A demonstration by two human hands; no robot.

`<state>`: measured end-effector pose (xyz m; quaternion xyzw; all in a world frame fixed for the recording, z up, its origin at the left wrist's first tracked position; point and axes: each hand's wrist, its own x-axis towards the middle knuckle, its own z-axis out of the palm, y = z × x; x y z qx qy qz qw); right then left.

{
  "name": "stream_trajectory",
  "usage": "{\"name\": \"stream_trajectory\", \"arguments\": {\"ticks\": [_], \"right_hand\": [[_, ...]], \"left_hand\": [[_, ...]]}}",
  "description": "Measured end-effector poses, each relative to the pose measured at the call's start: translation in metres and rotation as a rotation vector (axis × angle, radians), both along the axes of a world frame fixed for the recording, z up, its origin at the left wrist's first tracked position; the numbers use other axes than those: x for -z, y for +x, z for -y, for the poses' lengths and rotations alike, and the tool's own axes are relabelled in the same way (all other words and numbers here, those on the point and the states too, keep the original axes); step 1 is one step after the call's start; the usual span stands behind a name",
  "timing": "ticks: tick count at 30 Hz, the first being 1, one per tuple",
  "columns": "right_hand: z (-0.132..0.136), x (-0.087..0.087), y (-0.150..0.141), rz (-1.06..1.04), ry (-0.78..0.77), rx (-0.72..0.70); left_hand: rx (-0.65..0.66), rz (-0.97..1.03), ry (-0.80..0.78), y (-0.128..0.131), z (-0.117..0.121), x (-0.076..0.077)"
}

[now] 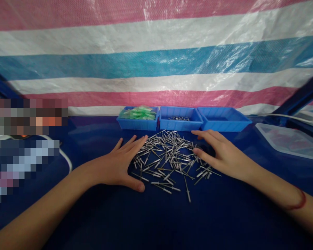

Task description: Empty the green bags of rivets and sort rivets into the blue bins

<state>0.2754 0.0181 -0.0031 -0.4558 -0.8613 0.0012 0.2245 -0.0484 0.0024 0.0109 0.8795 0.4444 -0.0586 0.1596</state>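
Observation:
A loose pile of silver pop rivets lies spread over the dark blue table top. Along the pile's left edge rests my left hand, its fingers spread and its thumb apart, holding nothing. My right hand is at the right edge of the pile, fingers stretched out and thumb apart; nothing shows in its grasp. Whether its fingertips touch the rivets I cannot tell. One rivet lies by itself nearer to me, and a brass-coloured piece sits among the silver ones.
Behind the pile stand three blue bins: the left bin with green-and-clear plastic packets, the middle bin with some rivets, the right bin. A clear plastic lid lies right, a white cable left. A striped sheet hangs behind.

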Motion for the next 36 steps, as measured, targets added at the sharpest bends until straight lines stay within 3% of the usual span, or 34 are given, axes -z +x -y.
{"name": "stream_trajectory", "arguments": {"ticks": [15,36], "right_hand": [[-0.001,0.005,-0.003,-0.039,0.014,-0.137],[0.008,0.003,-0.014,-0.021,0.060,-0.217]], "left_hand": [[-0.013,0.008,0.002,0.004,0.001,-0.004],[-0.020,0.045,-0.013,0.002,-0.001,0.000]]}}
